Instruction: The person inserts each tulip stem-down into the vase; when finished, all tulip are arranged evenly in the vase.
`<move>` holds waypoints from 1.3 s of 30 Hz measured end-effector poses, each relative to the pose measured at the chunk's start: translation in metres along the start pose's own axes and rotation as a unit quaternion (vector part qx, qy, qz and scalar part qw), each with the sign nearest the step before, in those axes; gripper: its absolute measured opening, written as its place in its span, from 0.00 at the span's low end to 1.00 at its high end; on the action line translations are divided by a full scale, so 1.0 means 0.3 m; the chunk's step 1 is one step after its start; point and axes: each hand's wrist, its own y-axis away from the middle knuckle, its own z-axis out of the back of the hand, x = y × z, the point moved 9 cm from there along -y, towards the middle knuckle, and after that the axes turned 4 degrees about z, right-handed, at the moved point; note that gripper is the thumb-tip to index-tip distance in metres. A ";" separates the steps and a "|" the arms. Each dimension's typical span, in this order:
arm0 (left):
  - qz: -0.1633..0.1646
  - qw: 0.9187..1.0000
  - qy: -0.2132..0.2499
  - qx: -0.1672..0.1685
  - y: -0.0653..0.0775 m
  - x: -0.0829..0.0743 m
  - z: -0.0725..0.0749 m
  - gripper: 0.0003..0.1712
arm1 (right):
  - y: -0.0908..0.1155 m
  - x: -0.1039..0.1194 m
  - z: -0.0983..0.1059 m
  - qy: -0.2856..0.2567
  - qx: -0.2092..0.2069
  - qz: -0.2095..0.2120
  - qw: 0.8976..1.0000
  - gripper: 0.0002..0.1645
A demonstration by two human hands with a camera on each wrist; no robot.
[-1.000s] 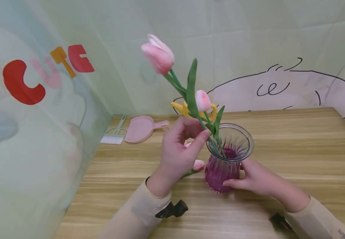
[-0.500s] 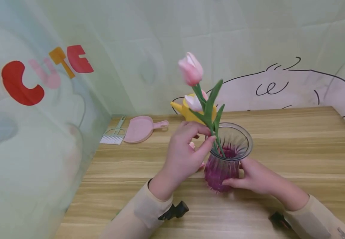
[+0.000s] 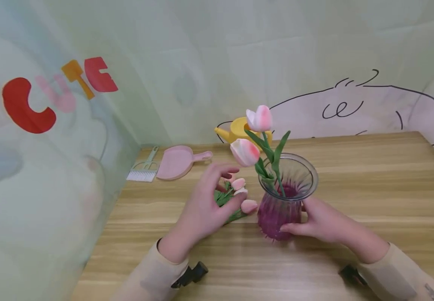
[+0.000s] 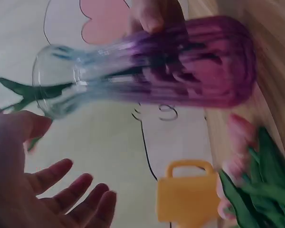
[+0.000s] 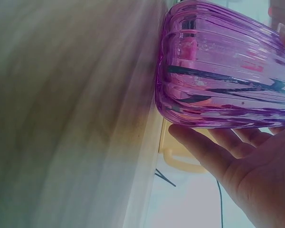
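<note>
A ribbed glass vase, purple low down and clear at the rim, stands upright on the wooden table. Two pink-and-white artificial tulips lean left out of its mouth, their green stems inside. My right hand holds the vase's lower body from the right, thumb in front and the other fingers partly hidden. Left of the vase, my left hand is apart from it, fingers spread and nothing between them. Beyond that hand, more pink tulips lie on the table, partly covered by it.
A yellow watering can stands at the table's back edge behind the tulips. At the back left lie a pink dustpan and a small brush. Printed cloth walls border the left and back.
The upper tulip has gone down into the vase beside the other. My left hand has released its stem and drawn back left. My right hand stays on the vase.
</note>
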 end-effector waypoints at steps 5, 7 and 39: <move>0.086 0.975 -0.201 0.046 0.036 0.213 0.018 0.18 | 0.003 0.006 0.004 0.002 -0.002 0.003 1.000 0.51; 0.123 0.952 -0.271 0.069 0.064 0.302 0.030 0.17 | 0.002 0.007 0.001 0.000 0.002 0.004 1.000 0.51; 0.217 0.884 -0.227 0.346 0.209 0.479 0.000 0.12 | 0.000 0.013 0.004 0.007 0.002 0.009 1.000 0.50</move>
